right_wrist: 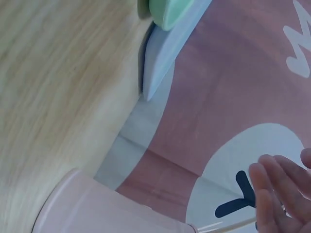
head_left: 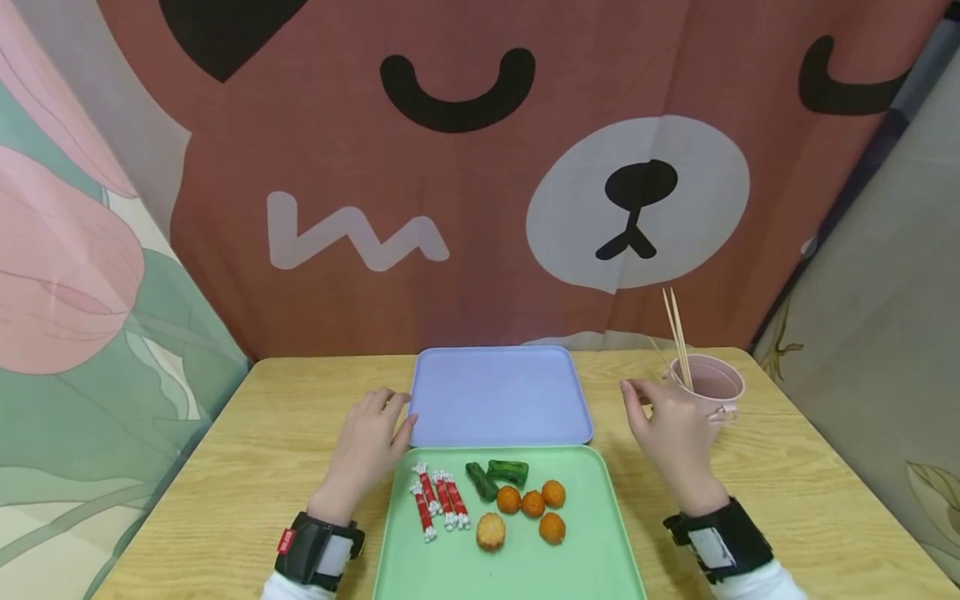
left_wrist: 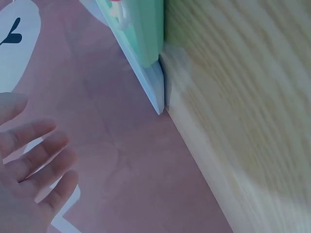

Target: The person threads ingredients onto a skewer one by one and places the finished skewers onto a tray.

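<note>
My left hand (head_left: 367,442) hovers by the left edge of the blue tray (head_left: 498,396), holding nothing; the left wrist view shows its fingers (left_wrist: 53,145) spread and relaxed. My right hand (head_left: 671,433) is in front of the pink cup (head_left: 716,379), fingers loosely bent with nothing seen in them. Thin wooden sticks (head_left: 677,333) stand in that cup, leaning back and left. Nearer me, the green tray (head_left: 540,571) carries several red sticks with white ends (head_left: 442,500), two green pieces (head_left: 508,472), several orange balls (head_left: 552,528) and one pale golden ball (head_left: 491,531).
A wooden table (head_left: 300,433) bears both trays and the cup. Behind it hangs a brown cloth (head_left: 480,292) with a bear face. Patterned cloths (head_left: 67,333) hang at the sides. The green tray's far edge meets the blue tray's near edge.
</note>
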`<state>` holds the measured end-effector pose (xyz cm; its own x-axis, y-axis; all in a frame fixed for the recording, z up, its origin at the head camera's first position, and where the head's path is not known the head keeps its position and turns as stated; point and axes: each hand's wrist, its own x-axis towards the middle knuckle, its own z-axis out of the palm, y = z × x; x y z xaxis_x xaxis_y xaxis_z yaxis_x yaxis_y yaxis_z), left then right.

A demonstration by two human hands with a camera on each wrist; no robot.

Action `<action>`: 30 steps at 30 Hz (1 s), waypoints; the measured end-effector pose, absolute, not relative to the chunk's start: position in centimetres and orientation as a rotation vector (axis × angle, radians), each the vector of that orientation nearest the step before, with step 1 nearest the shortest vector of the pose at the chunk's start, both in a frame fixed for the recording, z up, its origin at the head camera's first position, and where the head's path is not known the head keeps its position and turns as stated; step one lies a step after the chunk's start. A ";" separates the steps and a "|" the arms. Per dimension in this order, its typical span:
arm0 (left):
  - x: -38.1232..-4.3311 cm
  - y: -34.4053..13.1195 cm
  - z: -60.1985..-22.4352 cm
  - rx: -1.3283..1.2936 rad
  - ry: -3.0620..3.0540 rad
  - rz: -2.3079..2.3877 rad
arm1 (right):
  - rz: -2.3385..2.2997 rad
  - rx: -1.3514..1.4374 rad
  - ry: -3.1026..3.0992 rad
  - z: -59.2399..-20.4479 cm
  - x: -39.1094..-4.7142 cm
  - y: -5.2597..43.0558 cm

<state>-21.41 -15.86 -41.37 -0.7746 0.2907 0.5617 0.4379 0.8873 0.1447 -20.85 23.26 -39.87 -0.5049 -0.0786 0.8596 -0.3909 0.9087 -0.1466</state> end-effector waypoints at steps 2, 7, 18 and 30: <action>-21.4 -16.1 -41.3 -0.523 -2.496 -0.372 | 0.402 0.307 -2.074 -39.7 -20.9 23.5; -21.5 -16.8 -41.0 -0.510 -2.455 -0.355 | 0.421 0.234 -2.039 -39.2 -21.2 24.1; -20.9 -19.1 -41.2 -0.456 -2.437 -0.303 | 0.388 0.081 -2.067 -38.8 -21.4 25.6; -20.5 -21.0 -41.4 -0.414 -2.439 -0.269 | 0.384 0.032 -2.052 -39.3 -21.5 26.9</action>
<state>-20.50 -21.00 -41.38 -0.7442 0.2272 0.6282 0.3586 0.9293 0.0888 -21.53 26.89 -39.29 -0.4939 0.1375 0.8586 -0.1823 0.9491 -0.2569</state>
